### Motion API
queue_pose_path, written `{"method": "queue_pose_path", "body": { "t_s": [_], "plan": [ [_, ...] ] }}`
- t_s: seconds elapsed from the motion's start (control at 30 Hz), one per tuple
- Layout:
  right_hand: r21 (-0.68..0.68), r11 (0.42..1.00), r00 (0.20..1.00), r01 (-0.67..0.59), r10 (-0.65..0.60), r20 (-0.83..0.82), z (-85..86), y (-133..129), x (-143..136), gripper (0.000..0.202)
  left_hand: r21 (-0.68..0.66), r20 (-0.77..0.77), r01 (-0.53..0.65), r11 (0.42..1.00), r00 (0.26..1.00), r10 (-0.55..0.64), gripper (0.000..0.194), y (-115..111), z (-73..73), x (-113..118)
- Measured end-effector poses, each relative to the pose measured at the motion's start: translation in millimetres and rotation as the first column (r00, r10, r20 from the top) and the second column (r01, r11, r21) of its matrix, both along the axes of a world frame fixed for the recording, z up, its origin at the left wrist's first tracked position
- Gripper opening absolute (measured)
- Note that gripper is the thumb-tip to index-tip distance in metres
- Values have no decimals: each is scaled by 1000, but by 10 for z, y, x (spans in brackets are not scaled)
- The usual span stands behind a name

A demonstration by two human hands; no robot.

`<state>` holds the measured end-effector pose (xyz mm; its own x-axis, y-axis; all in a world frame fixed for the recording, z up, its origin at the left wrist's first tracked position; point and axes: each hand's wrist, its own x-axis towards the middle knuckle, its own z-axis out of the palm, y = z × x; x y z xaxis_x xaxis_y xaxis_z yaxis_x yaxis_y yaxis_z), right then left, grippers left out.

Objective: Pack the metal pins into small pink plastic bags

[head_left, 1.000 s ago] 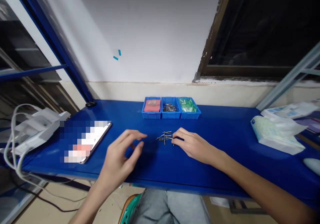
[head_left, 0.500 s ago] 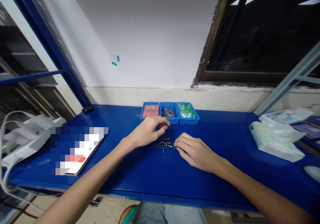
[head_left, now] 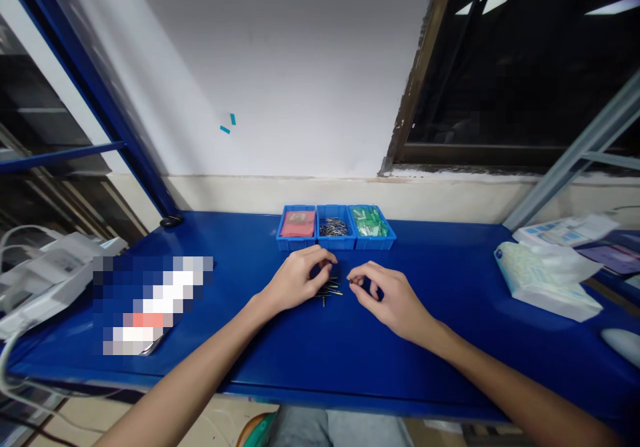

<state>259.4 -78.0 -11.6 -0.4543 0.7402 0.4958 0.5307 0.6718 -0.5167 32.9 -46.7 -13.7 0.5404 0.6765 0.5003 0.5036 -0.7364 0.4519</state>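
While the left hand is hovering part-open over loose metal pins on the desk, the right hand is hanging curled just beside, contents indeterminable, piece-by-piece picking apparently being in hand and calling next for a fine pinch.

The left hand and right hand, near the centre of the frame, are bare, with slim fingers. The left forearm, lower left, and right forearm, lower right, are bare too, slender and smooth in outline, narrowing at the wrists. At the bottom centre, grey trousers show, soft-looking, faintly bluish and plain, paler on the right side than the left.
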Motion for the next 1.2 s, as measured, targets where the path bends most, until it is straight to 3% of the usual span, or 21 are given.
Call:
{"method": "queue_pose_path", "body": {
  "t_s": [0.17, 0.27, 0.4, 0.57, 0.7, 0.87, 1.0, 1.1, 1.2],
  "plan": [
    [-268, 962, 974, 47, -104, -199, -4, 61, -11, 15, -30, -38, 30, 999, 999, -31, 17, 44, 28, 44],
    [-313, 948, 971, 60, -128, -202, -45, 96, -19, 18, -81, -125, 43, 996, 991, -53, 20, 190, 193, 12],
    [-323, 945, 972, 41, -113, -208, -77, 119, -27, 15, -281, -266, 20, 959, 959, -98, 34, 353, 356, -40],
    [-339, 940, 970, 27, -106, -218, -85, 124, -18, 13, -374, -274, 38, 927, 950, -150, 50, 341, 197, -54],
    [-366, 931, 955, 8, -115, -273, -128, 124, -33, 14, -336, -121, 128, 933, 977, -178, 36, 287, 90, -2],
    [-277, 961, 930, 4, -105, -352, 13, 182, -107, 19, -216, 18, 188, 958, 982, -189, 15, 206, 124, 116],
    [-66, 996, 982, 51, -62, -176, 166, 305, -100, 15, -160, 74, 127, 979, 990, -116, 17, 204, 149, 107],
    [141, 989, 999, 51, -51, -5, 95, 358, -40, 17, -139, 93, 79, 987, 993, -67, 16, 238, 134, 73],
    [227, 974, 988, 21, -55, 144, -59, 344, 1, 20, -96, 52, 76, 992, 996, -71, 17, 258, 105, 76]
  ]
}}
